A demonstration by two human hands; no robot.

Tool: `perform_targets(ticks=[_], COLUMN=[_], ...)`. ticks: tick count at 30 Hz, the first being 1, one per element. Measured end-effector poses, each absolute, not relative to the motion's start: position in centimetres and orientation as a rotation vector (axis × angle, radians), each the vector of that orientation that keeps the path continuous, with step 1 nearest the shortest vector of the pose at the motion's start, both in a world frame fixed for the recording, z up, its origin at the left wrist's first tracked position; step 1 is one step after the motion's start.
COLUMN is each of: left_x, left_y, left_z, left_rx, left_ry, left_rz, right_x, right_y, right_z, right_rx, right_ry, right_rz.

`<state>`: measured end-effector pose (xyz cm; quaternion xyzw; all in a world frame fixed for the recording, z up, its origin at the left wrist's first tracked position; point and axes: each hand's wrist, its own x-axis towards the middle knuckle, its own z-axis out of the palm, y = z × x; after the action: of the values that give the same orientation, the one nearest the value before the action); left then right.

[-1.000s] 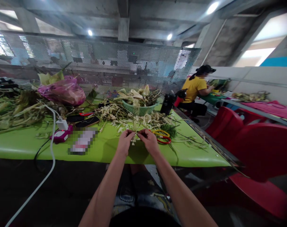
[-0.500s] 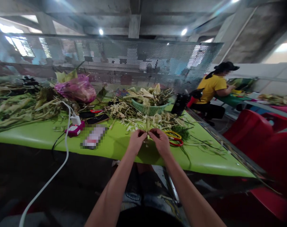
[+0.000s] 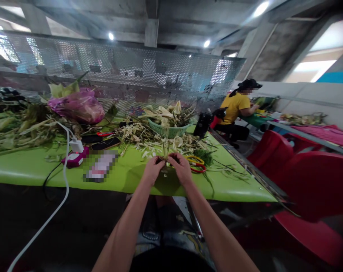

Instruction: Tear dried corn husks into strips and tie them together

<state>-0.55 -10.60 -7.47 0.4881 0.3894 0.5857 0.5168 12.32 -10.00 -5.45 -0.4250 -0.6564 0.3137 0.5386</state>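
Note:
Both hands meet above the front of the green table (image 3: 126, 172). My left hand (image 3: 153, 169) is closed, its fingertips pinching a pale dried plant sprig (image 3: 165, 149) from the left. From the right, my right hand (image 3: 180, 166) pinches the same sprig, its fingertips close to the left ones. The sprig stands up between the hands, and a small pale end shows beneath them. The fingers hide its middle. Just right of my right hand lie scissors with yellow and red handles (image 3: 198, 168). Behind the hands is a heap of dried plant scraps (image 3: 140, 134).
A green basket (image 3: 171, 130) of dried husks stands behind the heap. To the left are a purple bag (image 3: 77, 107), a power strip (image 3: 75, 156) with a white cable (image 3: 66, 173), and phones (image 3: 106, 143). Red chairs (image 3: 309, 181) and a person in yellow (image 3: 235, 107) are at right.
My view has turned slightly right, so everything sits further left in the picture. Both hands keep their pinch on the sprig, with little other visible movement.

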Motion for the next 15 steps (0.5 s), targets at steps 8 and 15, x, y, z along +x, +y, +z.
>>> perform_targets(ticks=[8, 15], left_x=[-0.39, -0.43], left_y=[-10.56, -10.75], left_z=[-7.65, -7.1], left_rx=[1.324, 1.282], left_ry=[1.015, 1.023], left_rz=[1.402, 1.435], right_x=[12.49, 12.51], right_y=[-9.78, -9.39], right_z=[-5.94, -5.95], right_rx=[-1.01, -1.031], right_ry=[-1.543, -1.533], right_rz=[0.757, 0.758])
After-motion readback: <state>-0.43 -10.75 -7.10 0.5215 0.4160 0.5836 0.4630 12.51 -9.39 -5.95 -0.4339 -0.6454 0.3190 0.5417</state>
